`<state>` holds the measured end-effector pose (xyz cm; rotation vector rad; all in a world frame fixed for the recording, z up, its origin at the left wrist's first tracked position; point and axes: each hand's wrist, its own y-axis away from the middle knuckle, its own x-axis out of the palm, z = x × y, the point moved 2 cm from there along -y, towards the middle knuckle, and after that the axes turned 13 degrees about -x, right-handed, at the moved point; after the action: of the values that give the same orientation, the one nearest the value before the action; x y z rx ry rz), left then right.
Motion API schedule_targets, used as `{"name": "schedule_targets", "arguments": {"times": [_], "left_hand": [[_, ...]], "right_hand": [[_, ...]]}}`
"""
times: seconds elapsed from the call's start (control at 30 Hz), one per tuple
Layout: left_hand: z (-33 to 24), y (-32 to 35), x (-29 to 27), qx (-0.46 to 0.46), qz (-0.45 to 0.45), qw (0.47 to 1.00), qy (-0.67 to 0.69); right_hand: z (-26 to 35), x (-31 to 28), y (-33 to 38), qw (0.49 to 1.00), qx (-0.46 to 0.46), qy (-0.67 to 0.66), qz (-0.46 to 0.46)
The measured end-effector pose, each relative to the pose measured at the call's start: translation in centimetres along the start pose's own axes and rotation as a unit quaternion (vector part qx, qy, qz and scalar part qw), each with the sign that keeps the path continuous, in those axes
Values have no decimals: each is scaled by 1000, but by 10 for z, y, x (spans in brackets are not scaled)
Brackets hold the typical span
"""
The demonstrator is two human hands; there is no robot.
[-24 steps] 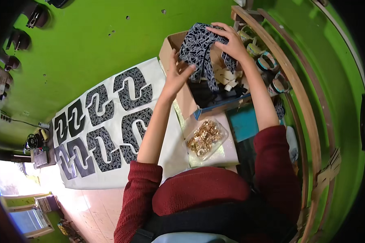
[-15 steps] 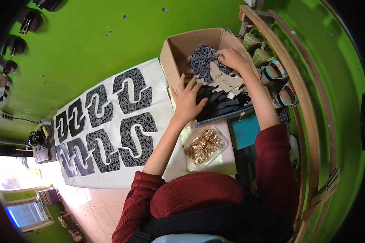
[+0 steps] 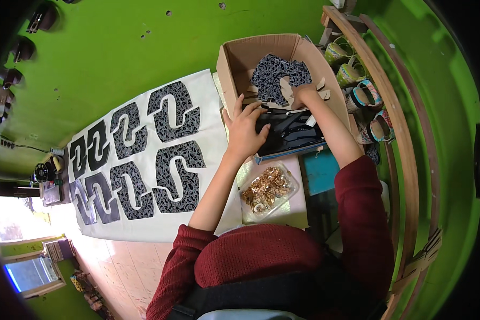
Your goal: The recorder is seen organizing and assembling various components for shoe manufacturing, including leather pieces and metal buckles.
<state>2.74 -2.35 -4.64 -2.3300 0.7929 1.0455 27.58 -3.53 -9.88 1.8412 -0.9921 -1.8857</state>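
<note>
Patterned piece (image 3: 269, 77) lies in the box (image 3: 266, 42), up at one o'clock in view. The right hand (image 3: 305, 96) is down at its four o'clock, beside pale scraps (image 3: 285, 90), fingertips hidden, so whether they're gripping anything I can't tell. Left hand (image 3: 247, 127), fingers spread wide, at the box's eight! Black strips (image 3: 290, 134) fill six o'clock inside. Beyond: tray (image 3: 279, 202) of gold bits (image 3: 266, 188) at six, white sheet (image 3: 214, 121) bearing S-shapes (image 3: 189, 154) at eight, sandals (image 3: 370, 96) at three.
</note>
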Motion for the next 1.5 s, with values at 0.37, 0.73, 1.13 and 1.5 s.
{"name": "schedule_targets", "arguments": {"times": [0.37,0.73,1.13,1.5], "left_hand": [[8,2,1,14,-12,999,34],[-10,5,-12,16,-66,997,22],[-29,24,-35,-120,131,771,611],[20,60,-63,-223,117,630,735]], "right_hand": [[-5,-44,45,979,-3,-127,-158],[-1,-81,118,949,-136,-264,-107],[119,-36,193,681,-335,-555,-339],[203,-7,189,706,-310,-398,-497]]}}
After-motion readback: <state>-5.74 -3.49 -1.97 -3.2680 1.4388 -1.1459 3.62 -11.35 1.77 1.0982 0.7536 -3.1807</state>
